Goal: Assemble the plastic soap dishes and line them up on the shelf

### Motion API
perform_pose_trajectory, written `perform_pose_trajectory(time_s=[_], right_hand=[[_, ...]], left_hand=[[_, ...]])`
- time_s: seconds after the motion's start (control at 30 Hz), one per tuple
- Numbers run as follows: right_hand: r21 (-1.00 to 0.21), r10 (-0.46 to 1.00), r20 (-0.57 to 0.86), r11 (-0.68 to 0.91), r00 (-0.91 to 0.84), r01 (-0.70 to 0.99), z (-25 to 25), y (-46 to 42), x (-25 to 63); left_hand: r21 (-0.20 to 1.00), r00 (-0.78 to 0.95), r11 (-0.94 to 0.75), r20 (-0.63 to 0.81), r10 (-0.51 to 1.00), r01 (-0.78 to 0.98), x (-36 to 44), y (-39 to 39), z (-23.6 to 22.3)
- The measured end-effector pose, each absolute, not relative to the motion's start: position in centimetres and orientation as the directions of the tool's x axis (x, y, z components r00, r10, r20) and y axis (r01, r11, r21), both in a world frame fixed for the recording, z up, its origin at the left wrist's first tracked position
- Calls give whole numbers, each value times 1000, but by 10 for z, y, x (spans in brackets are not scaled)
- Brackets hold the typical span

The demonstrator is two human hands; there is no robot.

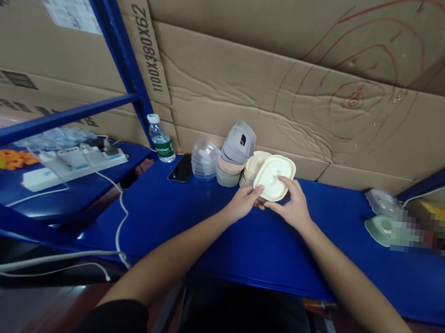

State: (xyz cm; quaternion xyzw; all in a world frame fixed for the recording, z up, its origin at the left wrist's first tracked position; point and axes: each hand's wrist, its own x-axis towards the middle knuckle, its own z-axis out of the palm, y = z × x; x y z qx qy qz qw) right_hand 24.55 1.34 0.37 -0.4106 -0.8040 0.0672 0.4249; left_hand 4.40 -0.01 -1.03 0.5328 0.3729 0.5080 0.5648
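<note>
Above the worktop [198, 243], toward its back edge, the left hand [244, 203] pinches a shallow cream piece [272, 166] at its lower left rim while the right hand [296, 203] holds its right side, index finger on the face, probably to keep it steady and tilted for viewing. Near the back edge, the cream stack [249, 172], grey-topped stack [230, 168] and clear stack [204, 160] stand close together, presumably to save room within reach.
</note>
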Motion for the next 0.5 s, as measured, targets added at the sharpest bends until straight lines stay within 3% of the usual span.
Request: perform_pose_trajectory(time_s=[0.13,0.27,0.37,0.5], right_hand=[[-421,691,624,691,-365,588,20,44,244],[-413,746,517,647,-420,641,29,74,241],[-469,822,467,542,-325,697,27,88,240],[-583,843,498,498,-202,642,16,95,247]], left_hand=[[982,235,-64,106,966,-178,42,2,-9],[976,238,-71,120,964,-208,40,3,-8],[979,249,-70,117,961,-190,40,5,-14],[989,285,-131,147,947,-75,41,5,-29]])
